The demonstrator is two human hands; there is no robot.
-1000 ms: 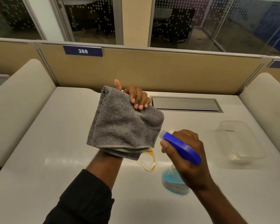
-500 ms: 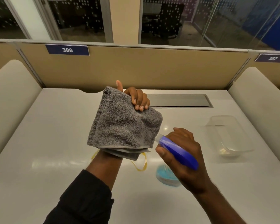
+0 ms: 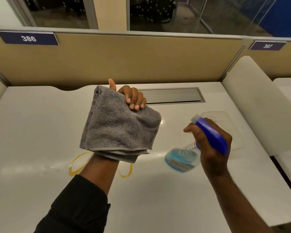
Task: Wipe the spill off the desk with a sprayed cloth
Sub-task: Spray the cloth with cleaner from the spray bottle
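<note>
Spill [image 3: 124,174]: a thin yellow-amber ring of liquid on the white desk [image 3: 32,140], lying directly beneath the raised left forearm and partly hidden by it, untouched so far. Head view, the only one: grey cloth [image 3: 119,126], folded into a thick pad, held upright above the desk in the left hand [image 3: 133,98], fingers curled tight over its top edge and thumb standing up behind. Spray bottle [image 3: 208,137], blue trigger head and clear body with blue liquid, gripped in the right hand [image 3: 213,148], fingers wrapped closed round the neck and one finger reaching out by the trigger. Changed against half a second back: nozzle then almost against the cloth's right edge, now drawn off to the right with a clear gap of bare desk between bottle and cloth, nozzle tilted up and away; cloth and left hand unmoved. Clear plastic container [image 3: 225,118] behind the bottle, partly covered by it. Likely meaning: spraying finished or paused, bottle heading for a spot on the right side of the desk. Whether the cloth is actually damp, impossible to tell. Next, probably, lowering the pad onto the ring and wiping.
</note>
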